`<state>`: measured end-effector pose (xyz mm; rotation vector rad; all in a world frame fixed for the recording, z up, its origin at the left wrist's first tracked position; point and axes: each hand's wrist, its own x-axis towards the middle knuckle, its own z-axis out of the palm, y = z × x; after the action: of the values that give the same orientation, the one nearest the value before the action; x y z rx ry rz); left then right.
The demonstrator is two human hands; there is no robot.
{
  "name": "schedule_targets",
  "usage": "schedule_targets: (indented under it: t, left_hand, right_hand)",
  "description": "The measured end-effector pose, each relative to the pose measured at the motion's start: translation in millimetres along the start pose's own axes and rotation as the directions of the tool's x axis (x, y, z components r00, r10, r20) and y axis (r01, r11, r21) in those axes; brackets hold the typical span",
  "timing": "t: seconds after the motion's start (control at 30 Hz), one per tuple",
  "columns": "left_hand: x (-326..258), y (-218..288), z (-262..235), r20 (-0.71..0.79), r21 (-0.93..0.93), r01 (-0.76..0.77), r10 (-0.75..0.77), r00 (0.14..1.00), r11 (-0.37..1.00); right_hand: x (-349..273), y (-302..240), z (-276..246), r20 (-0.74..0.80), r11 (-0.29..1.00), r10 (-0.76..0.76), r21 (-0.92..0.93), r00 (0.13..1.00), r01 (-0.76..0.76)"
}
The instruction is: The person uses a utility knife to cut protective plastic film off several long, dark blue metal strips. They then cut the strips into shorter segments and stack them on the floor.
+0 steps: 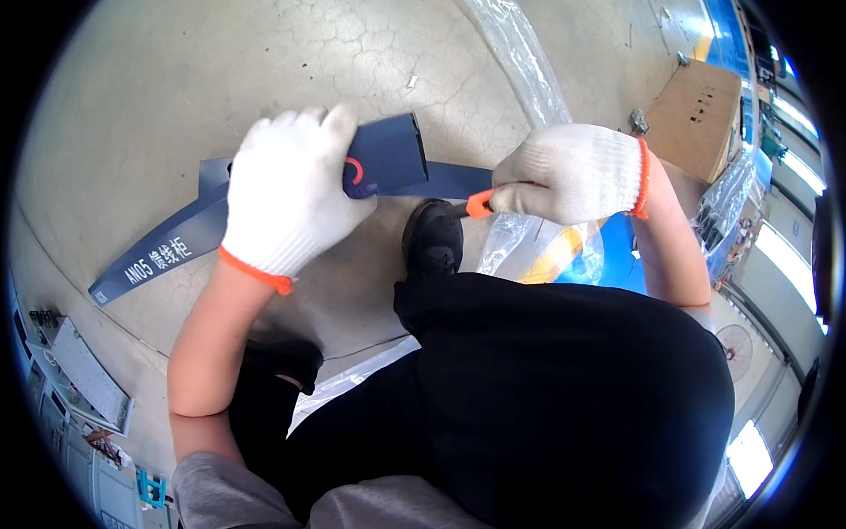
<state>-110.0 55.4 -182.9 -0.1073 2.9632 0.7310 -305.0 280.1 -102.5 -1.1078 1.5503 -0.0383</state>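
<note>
Pressing down, the left hand [286, 189] lies closed over a dark blue panel [388, 159] held above the concrete floor [176, 70]. The right hand [568, 172] is fisted tight around an orange-handled tool [478, 204], its tip at the panel's edge, over a black shoe [434, 236]. A slipping tip could likely jab the gloved left hand or scratch the panel.

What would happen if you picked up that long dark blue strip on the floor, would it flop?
The long dark blue panel strip probably stays stiff: it lies straight with crisp folded edges, like sheet metal. It looks thin, so likely light for its length. Flat-sided, it shouldn't roll, though the left gloved hand presses on it.
</note>
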Motion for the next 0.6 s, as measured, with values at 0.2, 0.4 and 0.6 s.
schedule_targets:
  t: [0.2,0.4,0.6]
  left_hand:
    - [1.1,-2.4,-3.4,0.067,0.001,0.031,-0.031,0.997,1.0]
    - [-1.0,2.4,-1.7,0.057,-0.01,0.04,-0.039,0.998,0.999]
    - [0.2,2.2,-0.8,0.153,-0.026,0.053,-0.048,0.987,0.998]
  right_hand:
    - [-2.3,-1.1,-6.0,-0.192,1.0,-0.015,-0.002,0.981,0.015]
    - [8.6,-2.8,-4.3,-0.241,1.0,-0.017,-0.017,0.97,0.014]
    - [10.1,-4.7,-0.9,-0.214,0.999,-0.035,-0.022,0.976,0.031]
